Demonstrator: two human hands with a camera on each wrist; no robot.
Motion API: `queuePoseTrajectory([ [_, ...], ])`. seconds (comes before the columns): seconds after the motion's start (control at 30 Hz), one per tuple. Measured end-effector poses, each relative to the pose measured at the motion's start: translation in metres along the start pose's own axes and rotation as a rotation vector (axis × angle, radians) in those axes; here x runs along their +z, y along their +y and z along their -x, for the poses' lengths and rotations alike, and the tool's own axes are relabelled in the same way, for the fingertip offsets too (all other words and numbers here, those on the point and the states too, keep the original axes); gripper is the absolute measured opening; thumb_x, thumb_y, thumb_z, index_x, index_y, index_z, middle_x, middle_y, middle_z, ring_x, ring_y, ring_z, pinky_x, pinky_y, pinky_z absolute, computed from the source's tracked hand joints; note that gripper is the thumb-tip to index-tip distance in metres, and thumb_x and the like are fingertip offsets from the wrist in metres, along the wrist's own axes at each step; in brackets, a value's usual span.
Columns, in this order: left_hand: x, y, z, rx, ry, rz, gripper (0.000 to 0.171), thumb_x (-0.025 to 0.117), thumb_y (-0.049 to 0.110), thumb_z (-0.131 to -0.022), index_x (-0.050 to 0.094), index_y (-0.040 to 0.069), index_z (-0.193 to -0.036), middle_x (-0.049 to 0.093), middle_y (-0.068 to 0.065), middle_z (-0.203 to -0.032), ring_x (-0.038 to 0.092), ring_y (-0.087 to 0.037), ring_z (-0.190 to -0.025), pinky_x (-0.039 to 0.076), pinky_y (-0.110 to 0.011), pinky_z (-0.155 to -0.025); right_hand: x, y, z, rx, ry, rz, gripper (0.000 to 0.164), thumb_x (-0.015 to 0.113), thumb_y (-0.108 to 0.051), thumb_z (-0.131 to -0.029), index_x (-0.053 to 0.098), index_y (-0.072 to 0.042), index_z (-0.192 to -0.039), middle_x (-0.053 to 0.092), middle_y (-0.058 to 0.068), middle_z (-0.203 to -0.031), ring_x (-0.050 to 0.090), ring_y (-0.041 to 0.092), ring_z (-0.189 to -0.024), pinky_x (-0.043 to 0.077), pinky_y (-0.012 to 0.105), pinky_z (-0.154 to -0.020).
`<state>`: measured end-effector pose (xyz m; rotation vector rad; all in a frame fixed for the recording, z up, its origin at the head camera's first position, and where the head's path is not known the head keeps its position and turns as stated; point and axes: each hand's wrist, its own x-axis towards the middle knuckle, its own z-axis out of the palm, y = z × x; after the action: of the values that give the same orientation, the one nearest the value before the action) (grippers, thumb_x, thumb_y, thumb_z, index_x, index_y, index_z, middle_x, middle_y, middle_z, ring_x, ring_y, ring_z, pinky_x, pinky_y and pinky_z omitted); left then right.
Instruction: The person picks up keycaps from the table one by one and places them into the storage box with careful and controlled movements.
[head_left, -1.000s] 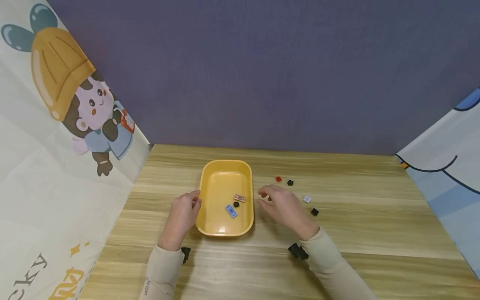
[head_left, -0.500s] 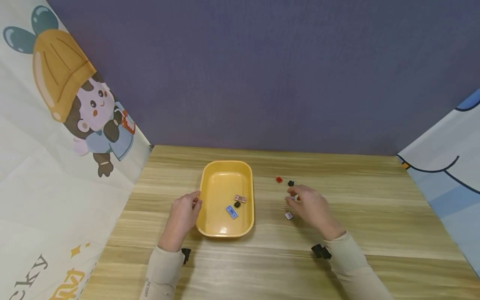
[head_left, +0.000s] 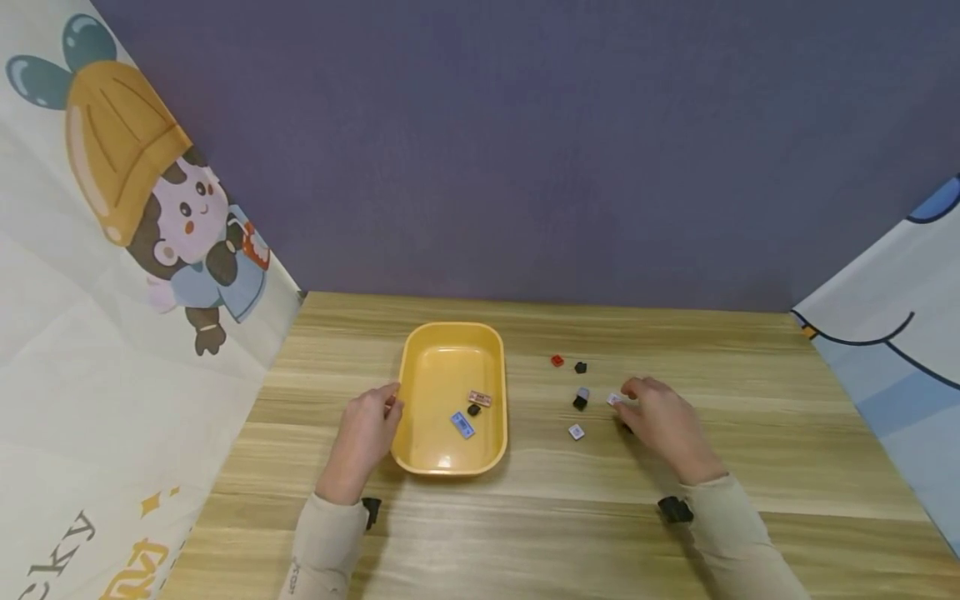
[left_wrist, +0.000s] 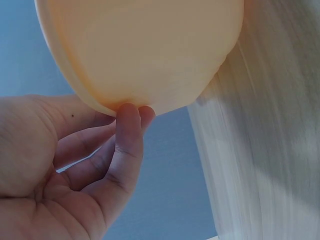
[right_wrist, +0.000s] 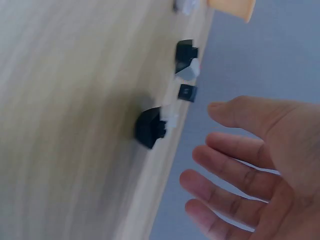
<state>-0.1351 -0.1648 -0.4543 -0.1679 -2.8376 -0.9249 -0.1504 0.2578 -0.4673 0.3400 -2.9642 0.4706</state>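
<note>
My left hand pinches the left rim of a yellow plastic tray; in the left wrist view the thumb lies against the rim. Inside the tray are a pink printed rectangular piece, a small black piece and a blue printed rectangular piece. To the right, my right hand is above the table with its fingers apart and nothing between them. Its fingertips are right by a small white piece. A black piece is partly hidden under this hand.
Between tray and right hand lie more small pieces: a red one, a black one, a black-and-grey pair and a white square one. A dark blue panel stands behind the wooden table.
My right hand has moved right, from beside the tray's right rim to the white piece. The black-and-grey pair and white square it covered now show. The left hand stays at the rim.
</note>
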Motion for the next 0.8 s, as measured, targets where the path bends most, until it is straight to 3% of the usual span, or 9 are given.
queuePoseTrajectory([
  [0.4,-0.001,0.000,0.000,0.005,0.012,-0.012,0.030,0.067,-0.001,-0.093,0.065,-0.012,-0.120,0.070,-0.017,-0.090,0.063,-0.020,-0.068,0.054,-0.026,-0.054,0.011,0.010,-0.001,0.075,-0.107,0.024,0.030,0.074,-0.022,-0.091,0.068,0.002,-0.107,0.065,0.011,-0.089,0.057,0.019,-0.067,0.053,0.041,-0.056],
  [0.8,0.000,-0.001,0.000,0.015,0.002,0.012,0.030,0.066,-0.002,-0.093,0.064,-0.013,-0.121,0.070,-0.018,-0.090,0.065,-0.020,-0.068,0.055,-0.026,-0.054,0.019,0.014,-0.004,0.053,-0.097,0.010,0.022,0.073,-0.017,-0.092,0.066,0.002,-0.102,0.060,0.007,-0.080,0.052,0.016,-0.061,0.048,0.037,-0.052],
])
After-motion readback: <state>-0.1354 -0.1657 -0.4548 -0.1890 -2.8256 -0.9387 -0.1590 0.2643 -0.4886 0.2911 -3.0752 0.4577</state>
